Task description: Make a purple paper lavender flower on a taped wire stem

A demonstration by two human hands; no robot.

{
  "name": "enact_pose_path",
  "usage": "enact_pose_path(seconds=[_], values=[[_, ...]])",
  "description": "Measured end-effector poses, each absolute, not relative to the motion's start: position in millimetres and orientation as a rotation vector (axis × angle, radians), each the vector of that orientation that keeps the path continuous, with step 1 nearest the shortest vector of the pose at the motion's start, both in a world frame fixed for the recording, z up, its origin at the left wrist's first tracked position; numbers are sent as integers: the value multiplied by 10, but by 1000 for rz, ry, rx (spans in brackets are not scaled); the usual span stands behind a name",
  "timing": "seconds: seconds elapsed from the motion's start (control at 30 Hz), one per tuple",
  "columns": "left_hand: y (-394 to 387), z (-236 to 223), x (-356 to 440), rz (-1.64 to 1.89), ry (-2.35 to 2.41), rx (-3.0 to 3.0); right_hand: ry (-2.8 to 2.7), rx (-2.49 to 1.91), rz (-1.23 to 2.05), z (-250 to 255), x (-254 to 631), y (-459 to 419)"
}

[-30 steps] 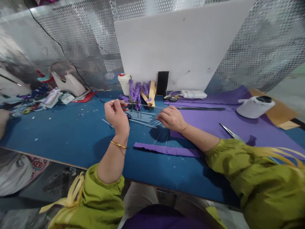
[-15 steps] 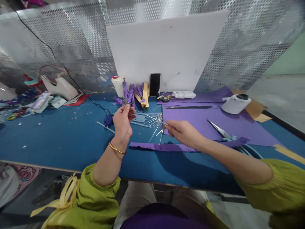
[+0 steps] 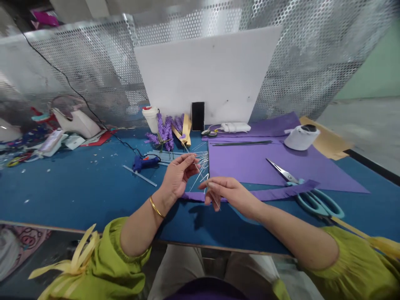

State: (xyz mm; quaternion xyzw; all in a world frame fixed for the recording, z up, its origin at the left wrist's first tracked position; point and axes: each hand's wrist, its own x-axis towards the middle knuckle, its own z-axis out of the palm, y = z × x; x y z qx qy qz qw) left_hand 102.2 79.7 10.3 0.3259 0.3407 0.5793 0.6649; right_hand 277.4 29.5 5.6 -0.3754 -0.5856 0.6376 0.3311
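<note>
Wire [image 3: 201,174] in pinched left hand [image 3: 178,177]

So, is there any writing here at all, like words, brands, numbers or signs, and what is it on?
None that I can read.
Teal-handled scissors: no legible mark; any would be too small.
Upright phone: dark screen, no readable text.
Phone-like item lying at far left: too small and blurred to read.
Pink printed cloth: a cartoon animal face shows, but no legible words.
</note>
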Motion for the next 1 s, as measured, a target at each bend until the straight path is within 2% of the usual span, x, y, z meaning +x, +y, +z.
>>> enact_pose_path(seconds=[0.17, 0.5, 1.0], values=[[902, 124, 934, 1389, 835, 628, -1635, -971, 1354, 26, 2854, 353], [959, 122, 884, 1368, 874, 534, -1918, -922, 1074, -6, 2876, 280], [925, 77, 903, 1276, 864, 609, -2002, -946, 919, -47, 2860, 277]])
